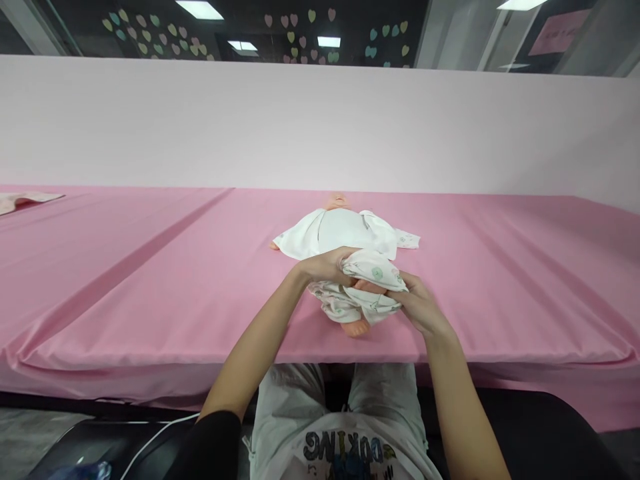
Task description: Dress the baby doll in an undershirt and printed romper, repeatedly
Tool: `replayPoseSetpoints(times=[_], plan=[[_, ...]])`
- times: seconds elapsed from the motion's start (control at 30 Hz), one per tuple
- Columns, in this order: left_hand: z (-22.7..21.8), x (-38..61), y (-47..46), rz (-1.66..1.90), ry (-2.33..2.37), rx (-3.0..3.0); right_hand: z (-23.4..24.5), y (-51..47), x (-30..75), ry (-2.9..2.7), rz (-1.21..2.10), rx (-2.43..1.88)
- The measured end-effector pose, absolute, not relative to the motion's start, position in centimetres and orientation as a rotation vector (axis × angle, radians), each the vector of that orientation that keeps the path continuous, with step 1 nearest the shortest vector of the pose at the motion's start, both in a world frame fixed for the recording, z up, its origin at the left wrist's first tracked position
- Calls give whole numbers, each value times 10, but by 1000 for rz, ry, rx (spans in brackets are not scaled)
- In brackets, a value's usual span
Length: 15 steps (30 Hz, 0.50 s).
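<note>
Two hands grip bunched printed trousers round the legs of a doll. The left hand has its fingers curled over the top of the fabric. The right hand pinches it from the right side. One bare foot pokes out just short of the near edge. The doll lies on its back, its long axis running straight away from the person, head at the far end. Wide bare room lies to either side on the pink surface. A pale cloth lies at the far left, well apart. A plain partition stands behind, with paper hearts above it.
</note>
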<state>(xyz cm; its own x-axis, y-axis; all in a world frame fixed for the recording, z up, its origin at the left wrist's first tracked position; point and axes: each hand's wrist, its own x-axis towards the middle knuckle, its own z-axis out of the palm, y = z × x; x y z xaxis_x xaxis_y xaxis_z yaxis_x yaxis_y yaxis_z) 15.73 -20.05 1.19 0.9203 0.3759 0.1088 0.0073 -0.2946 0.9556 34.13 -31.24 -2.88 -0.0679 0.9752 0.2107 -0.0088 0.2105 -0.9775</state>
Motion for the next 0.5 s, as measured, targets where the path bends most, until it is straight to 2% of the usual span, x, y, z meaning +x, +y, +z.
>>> replayPoseSetpoints(times=[0.3,0.37,0.5], plan=[[9,156,-198,362,259,1812,-22,-307,347,-1447,723,-1113],[10,157,-199,355,273,1822,-25,-303,347,-1319,776,-1072],[14,159,-200,431,305,1875,-27,-298,347,-1030,1105,-1011]])
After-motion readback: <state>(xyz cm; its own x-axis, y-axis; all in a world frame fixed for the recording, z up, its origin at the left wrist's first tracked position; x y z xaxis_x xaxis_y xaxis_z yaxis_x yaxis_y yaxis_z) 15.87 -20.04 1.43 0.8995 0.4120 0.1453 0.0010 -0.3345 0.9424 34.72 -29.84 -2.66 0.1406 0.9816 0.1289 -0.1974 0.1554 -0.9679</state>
